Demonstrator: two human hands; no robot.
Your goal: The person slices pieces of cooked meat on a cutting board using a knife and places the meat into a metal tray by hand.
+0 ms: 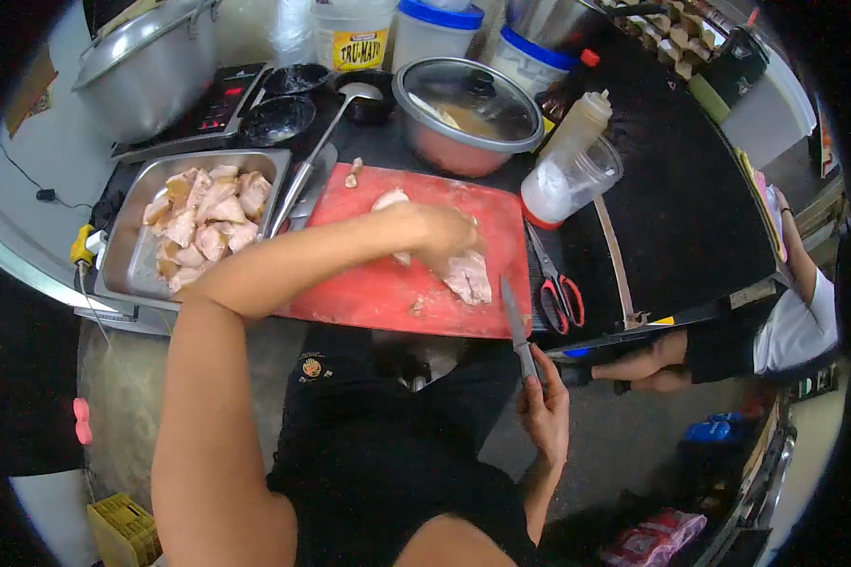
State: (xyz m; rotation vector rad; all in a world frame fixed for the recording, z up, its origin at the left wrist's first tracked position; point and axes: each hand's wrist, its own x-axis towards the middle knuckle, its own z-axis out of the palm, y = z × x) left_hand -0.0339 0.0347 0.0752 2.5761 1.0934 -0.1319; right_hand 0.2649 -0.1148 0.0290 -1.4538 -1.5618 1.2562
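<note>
My left hand (pixel 435 232) reaches across a red cutting board (pixel 350 293), its fingers curled down on a piece of pale cooked meat (pixel 470 278); the fingertips are partly blurred. Another piece of meat (pixel 390 198) lies behind that hand, mostly hidden by it. Small scraps (pixel 354 174) rest near the board's far left corner. My right hand (pixel 545 408) is closed around the handle of a knife (pixel 514 317) at the board's near right corner, blade pointing away from me. To the left, a metal tray (pixel 123 248) holds several chunks of meat (pixel 213 213).
Red-handled scissors (pixel 560 300) lie right of the board, beside a clear plastic container (pixel 577 184). A lidded bowl (pixel 468 113) stands behind the board. A ladle (pixel 303 170) lies between tray and board. A large pot (pixel 147 71) sits back left. Another person (pixel 794 326) is at right.
</note>
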